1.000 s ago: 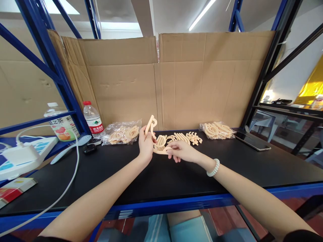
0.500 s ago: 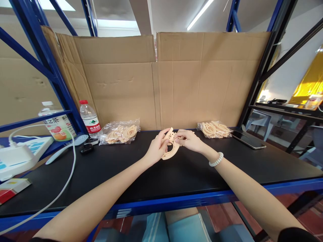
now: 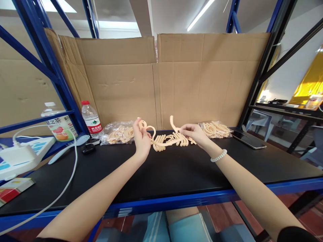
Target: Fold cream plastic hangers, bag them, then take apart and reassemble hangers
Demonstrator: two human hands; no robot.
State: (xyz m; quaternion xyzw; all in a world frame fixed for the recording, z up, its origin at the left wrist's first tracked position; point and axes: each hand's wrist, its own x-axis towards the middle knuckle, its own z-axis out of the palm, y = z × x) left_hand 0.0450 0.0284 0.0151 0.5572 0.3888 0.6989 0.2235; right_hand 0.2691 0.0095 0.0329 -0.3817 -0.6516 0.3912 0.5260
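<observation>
Over the back of the black shelf top (image 3: 176, 171), my left hand (image 3: 141, 139) is closed round a beige hooked plastic piece (image 3: 147, 128), held upright. My right hand (image 3: 194, 133) pinches another beige curved piece (image 3: 173, 125) a little to the right. Between and below the two hands lies a loose row of the same beige comb-like pieces (image 3: 169, 140) on the black top. A white bead bracelet (image 3: 219, 155) sits on my right wrist.
Two clear bags of beige pieces lie at the back: one on the left (image 3: 118, 133), one on the right (image 3: 215, 129). A phone (image 3: 248, 139) lies far right. At the left are a water bottle (image 3: 91, 118), a tea bottle (image 3: 58, 125), a white power strip (image 3: 22, 155) and its cable. Cardboard (image 3: 156, 80) walls the back.
My hands were together on one cluster of pieces half a second ago. Now they have drawn apart, each lifting a separate beige piece, and the loose row shows between them.
</observation>
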